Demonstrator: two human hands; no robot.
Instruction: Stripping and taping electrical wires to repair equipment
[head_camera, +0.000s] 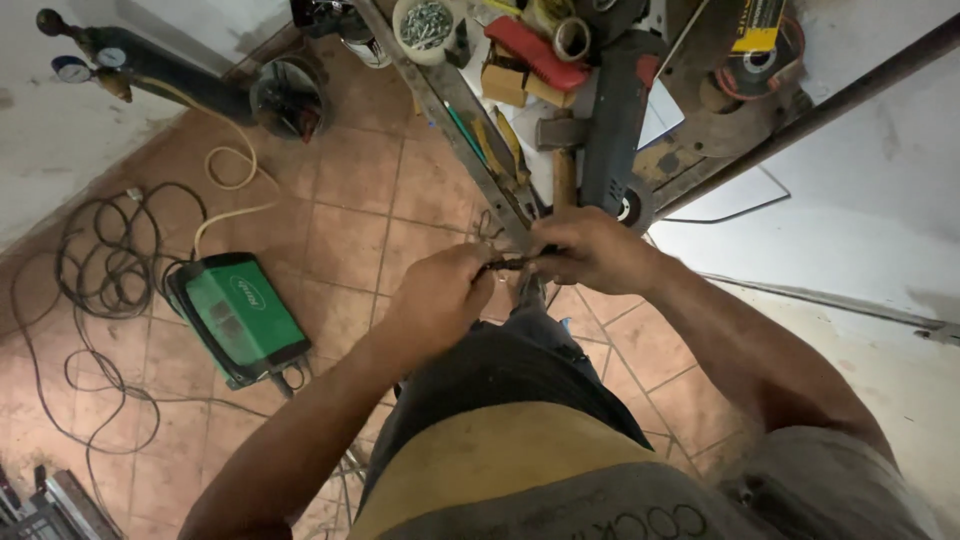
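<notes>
While the person stands at the near corner of a cluttered workbench (470, 110), both hands meet just off that corner, above the tiled floor (350, 200). The left hand (440, 300) and the right hand (590, 250) are each closed around one end of a short, dark twisted rod (510, 264), which runs between them, roughly level and touching both; the hands sit close together with only a small stretch of the rod showing in the gap. What the rod is made of is hard to tell. Just beyond the right hand, at the bench edge, lie a hammer (563, 150) and a dark angle grinder (612, 130). Farther back on the bench stand a white cup of screws (426, 25), a roll of tape (572, 38) and a red-handled tool (535, 52). On the floor to the left, well apart from the hands, sits a green welding machine (238, 315) among loops of black cable (100, 260)
</notes>
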